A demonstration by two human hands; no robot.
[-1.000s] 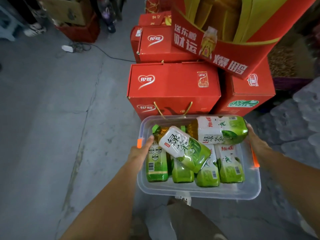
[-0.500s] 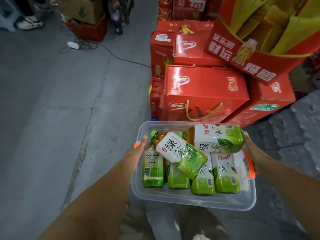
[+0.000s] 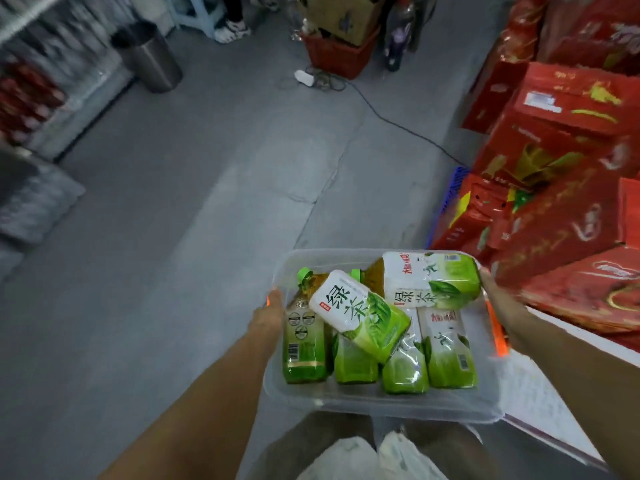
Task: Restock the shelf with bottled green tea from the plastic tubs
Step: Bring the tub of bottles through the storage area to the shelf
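The clear tub (image 3: 377, 405) holds green-labelled tea bottles (image 3: 360, 315), most with caps pointing away from the person. The left hand (image 3: 268, 315) and right hand (image 3: 498, 299) grasp its sides.

The red cartons (image 3: 554, 188) are motion-blurred, their print unreadable, and both hands' fingers are hidden under the tub (image 3: 381, 407).

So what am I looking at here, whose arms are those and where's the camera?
No machine here: a person wears a camera on the head, looking down, so the arms are their own. The left hand and right hand grip opposite ends of a clear tub, carried above the grey floor. In it lie green tea bottles, two resting on top of four others. Red boxes are stacked to the right; a metal bin stands further back on the left.
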